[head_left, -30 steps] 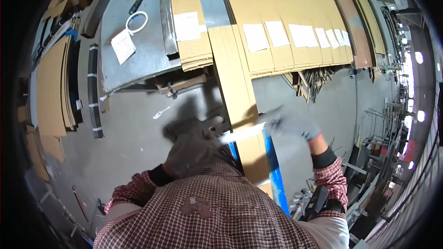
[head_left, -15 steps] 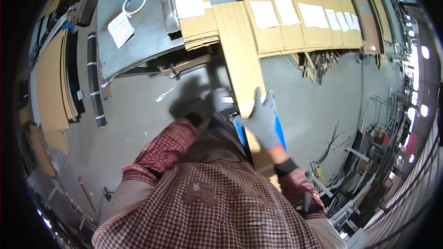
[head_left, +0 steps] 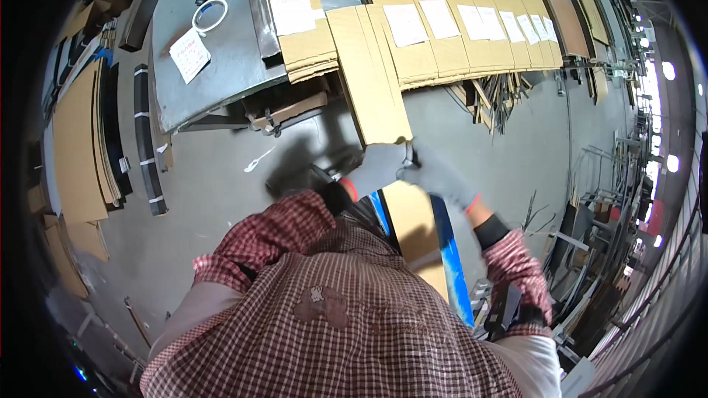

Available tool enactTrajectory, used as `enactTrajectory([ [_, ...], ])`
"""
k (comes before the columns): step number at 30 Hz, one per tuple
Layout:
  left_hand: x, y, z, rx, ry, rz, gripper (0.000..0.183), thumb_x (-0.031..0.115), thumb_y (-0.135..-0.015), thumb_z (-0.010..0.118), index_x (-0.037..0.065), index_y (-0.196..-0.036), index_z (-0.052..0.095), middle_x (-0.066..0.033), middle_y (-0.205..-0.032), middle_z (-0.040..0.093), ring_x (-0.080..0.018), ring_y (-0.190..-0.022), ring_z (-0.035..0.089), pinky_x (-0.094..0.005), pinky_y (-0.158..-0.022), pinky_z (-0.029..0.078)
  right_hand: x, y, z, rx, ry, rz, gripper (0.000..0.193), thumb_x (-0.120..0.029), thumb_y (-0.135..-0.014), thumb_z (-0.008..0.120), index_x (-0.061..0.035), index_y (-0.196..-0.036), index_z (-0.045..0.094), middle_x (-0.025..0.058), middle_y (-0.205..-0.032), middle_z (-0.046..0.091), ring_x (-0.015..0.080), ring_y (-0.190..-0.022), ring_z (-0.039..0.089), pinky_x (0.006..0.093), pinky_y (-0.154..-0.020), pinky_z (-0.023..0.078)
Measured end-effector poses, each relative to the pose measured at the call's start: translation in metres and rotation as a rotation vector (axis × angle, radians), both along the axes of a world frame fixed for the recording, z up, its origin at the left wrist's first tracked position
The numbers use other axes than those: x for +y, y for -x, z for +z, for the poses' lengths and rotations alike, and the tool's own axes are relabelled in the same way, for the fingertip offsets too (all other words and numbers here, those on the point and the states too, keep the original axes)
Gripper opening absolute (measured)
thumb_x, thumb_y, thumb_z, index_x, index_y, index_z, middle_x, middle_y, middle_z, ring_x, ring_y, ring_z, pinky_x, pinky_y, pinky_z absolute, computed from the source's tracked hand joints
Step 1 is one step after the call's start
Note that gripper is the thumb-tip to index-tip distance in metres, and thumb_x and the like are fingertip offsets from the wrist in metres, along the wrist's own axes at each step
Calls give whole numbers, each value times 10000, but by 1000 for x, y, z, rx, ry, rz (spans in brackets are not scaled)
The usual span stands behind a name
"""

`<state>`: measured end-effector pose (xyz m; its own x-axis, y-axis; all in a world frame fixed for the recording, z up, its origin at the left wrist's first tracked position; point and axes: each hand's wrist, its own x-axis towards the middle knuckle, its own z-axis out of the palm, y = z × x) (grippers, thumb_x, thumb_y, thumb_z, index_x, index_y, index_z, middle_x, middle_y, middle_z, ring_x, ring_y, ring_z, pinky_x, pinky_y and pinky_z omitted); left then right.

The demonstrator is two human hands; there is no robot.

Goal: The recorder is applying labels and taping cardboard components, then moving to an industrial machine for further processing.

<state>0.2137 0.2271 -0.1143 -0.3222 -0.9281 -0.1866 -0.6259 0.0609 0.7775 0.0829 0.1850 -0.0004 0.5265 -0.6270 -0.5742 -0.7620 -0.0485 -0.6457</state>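
Observation:
A long strip of brown cardboard (head_left: 375,114) runs from the workbench toward my body. Blue-faced edging (head_left: 453,265) shows along its right side, and a bit of blue shows on its left. Both hands wear grey gloves and meet above this strip. My left hand (head_left: 377,166) reaches in from the left with its fingers drawn together. My right hand (head_left: 436,175) comes from the right, its fingertips bent in against the left hand's. A small dark shape sits where the fingertips meet; I cannot make out what it is.
Cardboard sheets with white paper labels (head_left: 405,24) cover the far bench. A grey metal table (head_left: 243,37) at far left bears tape rolls (head_left: 210,15) and a paper note (head_left: 189,55). Scrap strips (head_left: 494,99) lie beneath the bench. Tall cardboard sheets (head_left: 77,147) lean at left.
My left hand has moved right, from beside the strip to over it. My right hand has gone from spread fingers to bent ones meeting the left. The view has shifted slightly.

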Motion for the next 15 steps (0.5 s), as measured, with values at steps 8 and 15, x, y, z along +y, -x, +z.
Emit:
enactTrajectory([
  [8,4,27,8,-387,200,-111,487,379,-901,526,87,-1290,494,-105,-600,635,-303,-485,615,-440,-449,451,-90,101,-113,518,361,793,181,-179,-875,515,-71,-943,644,190,-881,672,330,-830,666,439,-664,516],
  [15,47,-3,-34,160,-40,693,806,433,-791,701,-42,-1360,385,-231,-936,659,-363,-826,657,-538,-873,446,-66,2,-79,240,451,297,254,-180,-797,529,-64,-999,631,205,-856,647,361,-820,638,454,-692,483],
])
